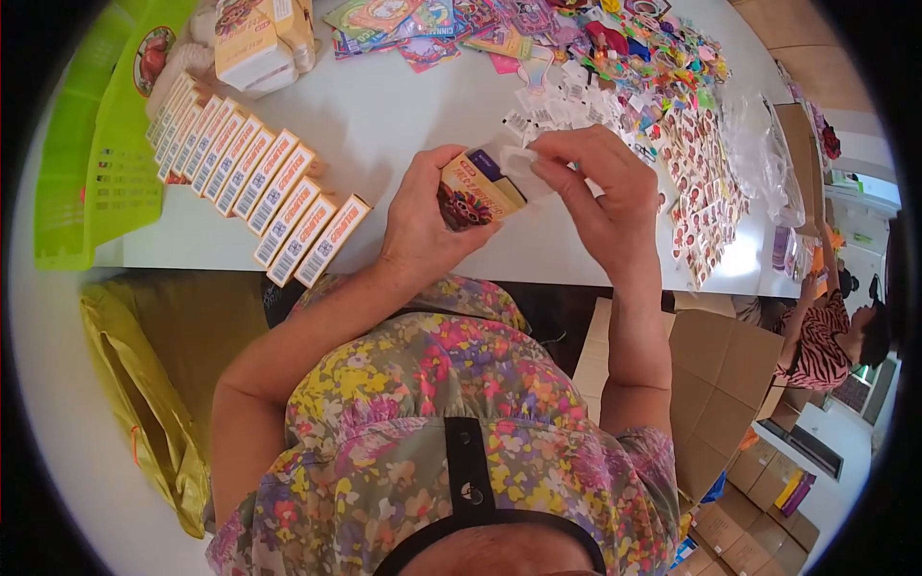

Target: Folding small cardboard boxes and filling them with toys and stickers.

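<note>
My left hand is closed around a small cream printed card box above the table's front part. Something dark purple shows at the box's upper end. Beside that end, my right hand pinches a small whitish, see-through packet between thumb and fingers. What the packet contains is too blurred to make out. To the left of my left hand, several matching boxes stand in a slanting row, their narrow sides with barcodes turned toward me.
A green plastic basket is at the far left, near a stack of cream packs. Colourful flat packets, small white packets, mixed trinkets and printed sticker sheets cover the table's back and right. Another person is at right.
</note>
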### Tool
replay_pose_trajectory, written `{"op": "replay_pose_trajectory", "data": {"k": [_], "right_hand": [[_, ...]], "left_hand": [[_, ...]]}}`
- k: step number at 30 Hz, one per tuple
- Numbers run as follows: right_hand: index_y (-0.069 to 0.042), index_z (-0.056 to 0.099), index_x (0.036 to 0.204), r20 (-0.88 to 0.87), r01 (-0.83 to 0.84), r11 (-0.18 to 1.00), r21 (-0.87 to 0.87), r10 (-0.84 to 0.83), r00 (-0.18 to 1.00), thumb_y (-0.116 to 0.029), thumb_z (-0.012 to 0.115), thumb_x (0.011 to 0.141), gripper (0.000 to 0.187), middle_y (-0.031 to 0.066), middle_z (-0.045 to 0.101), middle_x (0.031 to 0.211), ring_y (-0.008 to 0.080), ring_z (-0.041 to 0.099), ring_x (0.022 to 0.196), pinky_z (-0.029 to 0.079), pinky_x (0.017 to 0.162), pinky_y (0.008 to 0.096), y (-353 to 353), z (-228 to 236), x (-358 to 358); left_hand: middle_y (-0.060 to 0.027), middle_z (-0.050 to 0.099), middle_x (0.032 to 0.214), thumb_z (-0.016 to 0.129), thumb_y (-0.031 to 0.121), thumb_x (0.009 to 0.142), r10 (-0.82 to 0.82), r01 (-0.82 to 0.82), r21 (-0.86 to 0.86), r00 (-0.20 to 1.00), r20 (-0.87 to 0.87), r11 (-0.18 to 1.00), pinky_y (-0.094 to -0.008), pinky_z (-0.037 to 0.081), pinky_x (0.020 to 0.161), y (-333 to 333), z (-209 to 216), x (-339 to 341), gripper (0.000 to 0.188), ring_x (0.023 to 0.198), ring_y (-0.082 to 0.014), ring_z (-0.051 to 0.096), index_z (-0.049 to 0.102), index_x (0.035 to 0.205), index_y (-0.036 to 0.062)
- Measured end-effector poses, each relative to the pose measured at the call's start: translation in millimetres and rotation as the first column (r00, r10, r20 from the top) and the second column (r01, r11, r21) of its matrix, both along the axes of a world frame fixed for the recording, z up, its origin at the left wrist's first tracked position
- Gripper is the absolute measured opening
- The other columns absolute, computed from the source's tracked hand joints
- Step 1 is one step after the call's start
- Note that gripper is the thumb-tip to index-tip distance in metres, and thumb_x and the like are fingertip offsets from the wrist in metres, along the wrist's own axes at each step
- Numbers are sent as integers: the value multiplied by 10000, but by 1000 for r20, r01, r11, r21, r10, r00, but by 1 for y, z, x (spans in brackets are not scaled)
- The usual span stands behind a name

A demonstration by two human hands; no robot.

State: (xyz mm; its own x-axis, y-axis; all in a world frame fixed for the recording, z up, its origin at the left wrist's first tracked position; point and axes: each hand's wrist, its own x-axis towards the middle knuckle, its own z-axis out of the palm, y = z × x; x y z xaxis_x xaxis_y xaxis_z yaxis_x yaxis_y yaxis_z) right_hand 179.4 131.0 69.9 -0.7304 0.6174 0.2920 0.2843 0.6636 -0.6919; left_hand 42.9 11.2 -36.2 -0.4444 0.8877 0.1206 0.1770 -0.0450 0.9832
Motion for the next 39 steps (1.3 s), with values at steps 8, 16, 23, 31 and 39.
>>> {"op": "replay_pose_trajectory", "data": {"k": [8,16,23,31,39], "right_hand": [[-42,682,905,90,-73,864,498,33,995,40,696,634,283,57,637,906,230,601,763,507,630,325,-20,6,-7],[-60,695,929,64,-31,920,390,6,998,15,659,643,297,43,658,901,226,590,751,490,685,312,-49,-21,-7],[-51,704,961,-92,340,923,179,-329,940,-39,707,806,156,84,669,904,193,617,679,493,583,285,24,-61,26],[-69,695,905,213,283,861,422,-398,892,-107,691,809,103,58,645,892,264,641,745,515,639,345,62,-107,34],[-56,672,908,104,236,935,265,-271,957,-75,679,801,109,67,626,856,275,636,739,509,631,362,37,-96,24]], "left_hand": [[-152,520,1081,830,89,632,-11,12,7,996,-87,1000,-389,473,849,1,-3,-3,694,982,-331,551,452,1213,45],[-136,516,1076,794,-12,644,-43,56,131,994,-97,990,-348,494,821,-6,-19,-5,667,966,-265,575,458,1218,33],[-75,482,1139,808,-28,678,-92,94,21,994,-66,995,-313,475,907,-5,-4,-3,742,1046,-158,533,368,1274,24],[-86,482,1146,817,0,680,-113,112,-25,993,-39,993,-321,473,929,0,0,-4,768,1067,-160,527,342,1283,16],[-93,508,1126,816,11,681,-82,82,25,997,-17,996,-310,486,908,2,1,-3,720,1045,-159,550,385,1258,4]]}}
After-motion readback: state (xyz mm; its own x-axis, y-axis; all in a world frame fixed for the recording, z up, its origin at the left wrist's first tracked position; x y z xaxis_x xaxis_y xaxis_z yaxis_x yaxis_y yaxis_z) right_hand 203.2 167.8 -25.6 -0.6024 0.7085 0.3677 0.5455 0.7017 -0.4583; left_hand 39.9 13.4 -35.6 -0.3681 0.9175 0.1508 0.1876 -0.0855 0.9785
